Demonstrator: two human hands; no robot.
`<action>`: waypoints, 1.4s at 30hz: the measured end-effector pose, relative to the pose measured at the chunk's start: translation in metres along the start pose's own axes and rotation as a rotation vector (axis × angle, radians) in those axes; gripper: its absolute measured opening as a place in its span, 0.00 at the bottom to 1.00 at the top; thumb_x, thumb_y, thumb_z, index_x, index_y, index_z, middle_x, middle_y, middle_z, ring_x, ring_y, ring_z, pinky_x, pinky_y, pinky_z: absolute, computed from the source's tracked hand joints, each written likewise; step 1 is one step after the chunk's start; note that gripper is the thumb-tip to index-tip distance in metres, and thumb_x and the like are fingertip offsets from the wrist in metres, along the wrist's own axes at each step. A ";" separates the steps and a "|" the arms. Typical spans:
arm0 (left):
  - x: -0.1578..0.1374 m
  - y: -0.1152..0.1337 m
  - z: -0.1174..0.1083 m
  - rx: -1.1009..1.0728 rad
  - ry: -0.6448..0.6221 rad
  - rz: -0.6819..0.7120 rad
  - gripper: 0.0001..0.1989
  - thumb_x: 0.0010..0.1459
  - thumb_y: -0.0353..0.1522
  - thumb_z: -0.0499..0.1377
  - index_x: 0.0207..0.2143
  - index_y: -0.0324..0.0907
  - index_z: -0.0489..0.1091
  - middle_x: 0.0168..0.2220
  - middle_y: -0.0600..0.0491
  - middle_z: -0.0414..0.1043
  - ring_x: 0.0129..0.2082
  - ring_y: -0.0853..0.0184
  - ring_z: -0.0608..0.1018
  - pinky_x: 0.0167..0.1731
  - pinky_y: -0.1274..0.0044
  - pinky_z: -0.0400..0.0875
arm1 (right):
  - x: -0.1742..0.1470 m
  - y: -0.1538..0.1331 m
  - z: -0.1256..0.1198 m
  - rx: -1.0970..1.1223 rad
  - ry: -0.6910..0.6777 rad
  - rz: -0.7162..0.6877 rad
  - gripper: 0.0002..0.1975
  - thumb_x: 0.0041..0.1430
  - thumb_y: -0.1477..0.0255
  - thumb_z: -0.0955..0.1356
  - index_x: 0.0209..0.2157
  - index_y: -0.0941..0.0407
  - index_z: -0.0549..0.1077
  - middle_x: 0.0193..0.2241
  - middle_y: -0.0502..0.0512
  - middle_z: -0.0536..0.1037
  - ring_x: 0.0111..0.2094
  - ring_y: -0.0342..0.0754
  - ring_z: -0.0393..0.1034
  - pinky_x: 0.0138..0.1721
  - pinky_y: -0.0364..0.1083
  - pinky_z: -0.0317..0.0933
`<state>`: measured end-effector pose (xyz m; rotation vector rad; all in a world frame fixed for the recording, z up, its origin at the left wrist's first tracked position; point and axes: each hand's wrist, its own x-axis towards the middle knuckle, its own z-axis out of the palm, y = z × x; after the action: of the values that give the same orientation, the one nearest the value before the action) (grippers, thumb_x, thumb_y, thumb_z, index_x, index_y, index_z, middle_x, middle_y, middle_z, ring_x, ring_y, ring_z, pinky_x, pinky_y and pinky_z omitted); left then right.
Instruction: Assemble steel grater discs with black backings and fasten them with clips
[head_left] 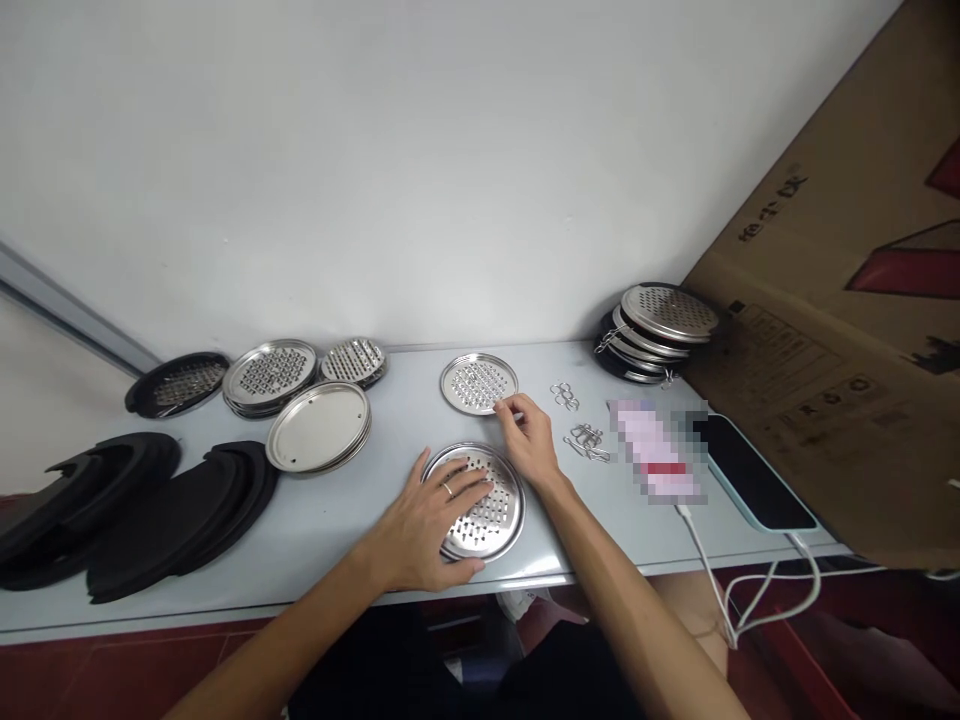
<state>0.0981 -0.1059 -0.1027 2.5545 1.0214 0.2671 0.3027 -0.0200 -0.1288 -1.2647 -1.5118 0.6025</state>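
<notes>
My left hand (433,520) lies with fingers spread over a round metal grater plate (491,510) near the table's front edge; a ring is on one finger. Behind it, a second round grater plate (480,385) lies by the wall, and my right hand (529,430) pinches its near right rim. Its other fingers are curled and partly hidden. To the right of that hand, bent wire clips lie in two small heaps, a far one (565,396) and a near one (589,440).
Left stand stacks of grater plates (270,372), plain metal discs (319,428) and black curved parts (180,510). Back right is a pile of clipped plates (667,320). A phone (761,475), a blurred pink device (656,455) and white cables lie before a cardboard box (825,300).
</notes>
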 end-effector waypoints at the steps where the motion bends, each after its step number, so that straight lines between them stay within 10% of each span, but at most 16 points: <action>1: 0.000 0.000 0.001 -0.004 -0.001 0.004 0.41 0.54 0.44 0.63 0.69 0.48 0.56 0.67 0.47 0.62 0.69 0.45 0.59 0.69 0.47 0.33 | -0.005 -0.004 -0.005 0.004 -0.003 -0.004 0.14 0.68 0.64 0.63 0.29 0.53 0.72 0.29 0.52 0.74 0.33 0.50 0.69 0.36 0.48 0.61; 7: -0.010 -0.004 0.001 -0.019 0.128 -0.080 0.44 0.52 0.44 0.64 0.69 0.46 0.53 0.69 0.43 0.57 0.67 0.46 0.61 0.69 0.49 0.40 | -0.067 -0.020 -0.043 -0.023 -0.025 -0.055 0.07 0.68 0.68 0.65 0.37 0.51 0.74 0.37 0.56 0.77 0.42 0.55 0.72 0.45 0.53 0.65; 15: -0.024 -0.017 0.003 0.079 0.225 -0.218 0.22 0.58 0.41 0.61 0.55 0.51 0.71 0.59 0.48 0.70 0.59 0.49 0.69 0.60 0.52 0.59 | -0.133 -0.024 -0.050 -0.288 -0.174 -0.172 0.20 0.62 0.73 0.69 0.55 0.44 0.71 0.52 0.59 0.77 0.53 0.64 0.68 0.50 0.65 0.66; 42: 0.005 -0.029 -0.004 0.159 0.298 -0.315 0.17 0.62 0.27 0.53 0.51 0.46 0.73 0.54 0.49 0.73 0.50 0.57 0.74 0.49 0.63 0.67 | -0.137 -0.050 -0.027 -0.513 -0.387 -0.209 0.16 0.65 0.67 0.68 0.54 0.49 0.74 0.61 0.55 0.73 0.59 0.62 0.63 0.55 0.61 0.59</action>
<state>0.0829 -0.0819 -0.1103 2.4872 1.5939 0.5064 0.2960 -0.1682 -0.1293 -1.3924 -2.1896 0.3396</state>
